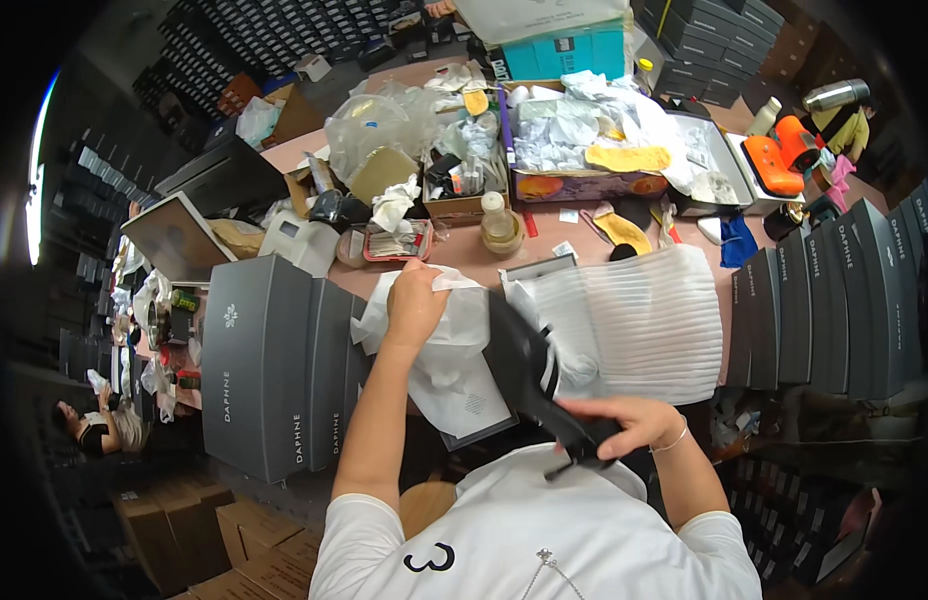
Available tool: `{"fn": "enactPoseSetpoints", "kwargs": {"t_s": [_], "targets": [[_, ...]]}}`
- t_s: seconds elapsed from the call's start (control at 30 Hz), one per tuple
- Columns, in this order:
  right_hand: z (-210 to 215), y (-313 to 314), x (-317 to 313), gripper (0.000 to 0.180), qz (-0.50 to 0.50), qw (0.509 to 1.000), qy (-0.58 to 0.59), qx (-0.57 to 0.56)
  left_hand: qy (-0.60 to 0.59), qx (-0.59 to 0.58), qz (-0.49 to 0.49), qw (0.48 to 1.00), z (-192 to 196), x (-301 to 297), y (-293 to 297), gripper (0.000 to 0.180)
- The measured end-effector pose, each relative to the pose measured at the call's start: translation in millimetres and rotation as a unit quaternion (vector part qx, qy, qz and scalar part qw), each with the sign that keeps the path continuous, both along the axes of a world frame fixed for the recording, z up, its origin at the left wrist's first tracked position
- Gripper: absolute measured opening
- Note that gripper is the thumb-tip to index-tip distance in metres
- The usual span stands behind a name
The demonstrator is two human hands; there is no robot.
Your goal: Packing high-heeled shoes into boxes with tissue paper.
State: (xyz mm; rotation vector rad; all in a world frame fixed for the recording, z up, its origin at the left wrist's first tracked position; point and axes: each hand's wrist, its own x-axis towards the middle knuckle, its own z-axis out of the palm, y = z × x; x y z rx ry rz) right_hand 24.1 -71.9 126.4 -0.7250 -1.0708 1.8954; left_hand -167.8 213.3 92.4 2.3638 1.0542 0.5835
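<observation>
My right hand (634, 425) grips a black heeled shoe (524, 365) by its heel end, close to my body. The shoe's toe end points away over the table, beside the tissue. My left hand (417, 305) pinches the upper edge of white tissue paper (444, 330), fingers closed. The tissue spreads over a grey shoe box (484, 430), whose rim shows only at the near edge and most of which is hidden. Right of the shoe lies a stack of white ribbed packing sheets (659, 325).
Dark grey shoe boxes stand upright at left (254, 370) and right (869, 290). Farther back are a carton of crumpled paper (589, 185), a jar (501, 230), a red tray (399, 243), an orange tape dispenser (784, 155) and yellow insoles (624, 232).
</observation>
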Motion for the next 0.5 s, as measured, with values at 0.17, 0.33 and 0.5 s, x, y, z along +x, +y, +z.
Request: {"fn": "enactPoseSetpoints", "kwargs": {"t_s": [0.17, 0.33, 0.5], "targets": [[-15.0, 43.5, -24.0, 0.074, -0.006, 0.998, -0.069, 0.001, -0.081, -0.078, -0.039, 0.993, 51.4, -7.3, -54.6, 0.019], [-66.2, 52.6, -30.7, 0.060, -0.173, 0.960, 0.149, -0.159, -0.091, -0.056, 0.029, 0.994, 50.8, -43.9, -29.8, 0.026], [-83.7, 20.4, -36.2, 0.067, -0.119, 0.912, 0.345, -0.188, -0.114, -0.022, -0.012, 0.993, 34.2, -27.0, -37.0, 0.022]]}}
